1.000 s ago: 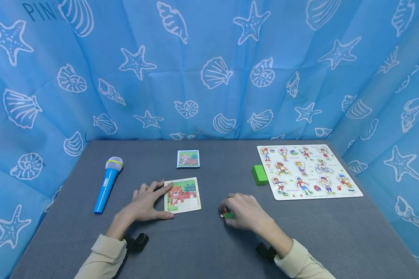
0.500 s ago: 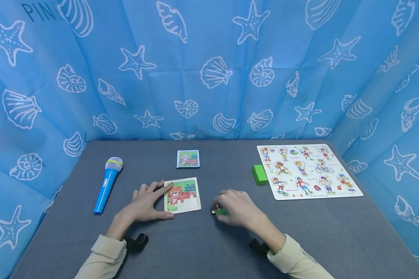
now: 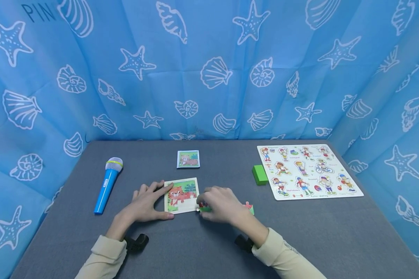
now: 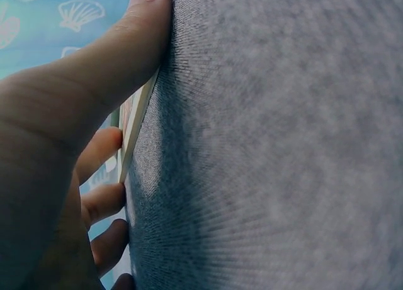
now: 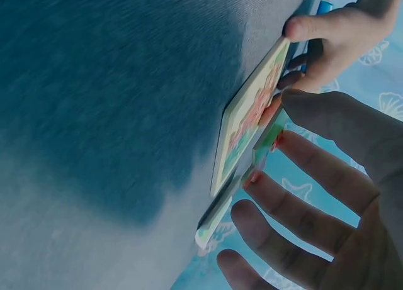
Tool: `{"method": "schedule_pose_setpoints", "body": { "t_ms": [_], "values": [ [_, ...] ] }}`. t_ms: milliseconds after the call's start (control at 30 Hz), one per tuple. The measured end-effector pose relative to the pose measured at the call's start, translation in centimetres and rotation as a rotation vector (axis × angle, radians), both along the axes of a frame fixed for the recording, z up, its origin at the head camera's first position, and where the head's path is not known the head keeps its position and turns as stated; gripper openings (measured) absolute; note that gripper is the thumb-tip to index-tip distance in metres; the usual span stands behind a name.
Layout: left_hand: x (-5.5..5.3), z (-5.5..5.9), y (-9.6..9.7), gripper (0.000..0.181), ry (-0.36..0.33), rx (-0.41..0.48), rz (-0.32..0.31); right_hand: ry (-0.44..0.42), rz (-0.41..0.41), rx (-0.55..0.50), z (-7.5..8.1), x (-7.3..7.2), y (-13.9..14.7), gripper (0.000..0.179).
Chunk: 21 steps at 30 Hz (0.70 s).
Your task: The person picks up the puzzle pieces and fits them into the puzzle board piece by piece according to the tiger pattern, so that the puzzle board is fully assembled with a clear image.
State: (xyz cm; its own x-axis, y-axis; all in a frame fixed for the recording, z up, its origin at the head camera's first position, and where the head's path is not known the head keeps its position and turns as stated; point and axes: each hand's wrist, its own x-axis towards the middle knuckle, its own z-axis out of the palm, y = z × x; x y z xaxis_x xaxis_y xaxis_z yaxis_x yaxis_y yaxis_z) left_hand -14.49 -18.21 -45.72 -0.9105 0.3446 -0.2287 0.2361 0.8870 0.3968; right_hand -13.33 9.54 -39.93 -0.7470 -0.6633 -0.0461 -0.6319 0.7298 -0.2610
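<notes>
A square puzzle board (image 3: 180, 208) lies mid-table, partly filled with a picture of an orange tiger, its lower right pale and bare. My left hand (image 3: 144, 203) rests at its left side, the index finger on the upper left and the thumb at the near corner. At the board's right edge, my right hand (image 3: 221, 205) pinches a jigsaw piece (image 5: 267, 139) with green and red on it between thumb and fingers. Another jigsaw piece (image 3: 250, 207), red and green, lies on the table, partly hidden behind the right hand.
Behind the board lies a small picture card (image 3: 188, 159) with a similar scene. A blue toy microphone (image 3: 106, 188) lies at left. To the right are a green block (image 3: 260, 175) and a white board (image 3: 310, 172) of sports figures. A blue shell-print curtain (image 3: 209, 77) hangs behind the grey table.
My right hand has moved left with the jigsaw piece, up to the board's right edge, and a second piece has come into view behind it. The left hand stays put.
</notes>
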Motion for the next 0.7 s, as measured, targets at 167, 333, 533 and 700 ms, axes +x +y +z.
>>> {"method": "schedule_pose_setpoints", "body": {
  "t_ms": [167,333,533,700],
  "values": [
    [0.0,0.0,0.0,0.102,0.001,0.004,0.003,-0.003,0.018,0.008,-0.3,-0.1,-1.1,0.023],
    [0.0,0.1,0.0,0.102,0.003,0.009,0.001,0.005,0.040,0.020,-0.6,-0.2,-2.0,0.024],
    [0.0,-0.1,0.0,0.102,0.008,0.007,0.002,0.027,0.045,0.042,-0.9,-0.2,-3.0,0.023],
    [0.0,-0.2,0.0,0.102,0.007,0.010,0.000,0.066,0.038,0.059,-1.2,-0.3,-3.4,0.023]
  ]
}}
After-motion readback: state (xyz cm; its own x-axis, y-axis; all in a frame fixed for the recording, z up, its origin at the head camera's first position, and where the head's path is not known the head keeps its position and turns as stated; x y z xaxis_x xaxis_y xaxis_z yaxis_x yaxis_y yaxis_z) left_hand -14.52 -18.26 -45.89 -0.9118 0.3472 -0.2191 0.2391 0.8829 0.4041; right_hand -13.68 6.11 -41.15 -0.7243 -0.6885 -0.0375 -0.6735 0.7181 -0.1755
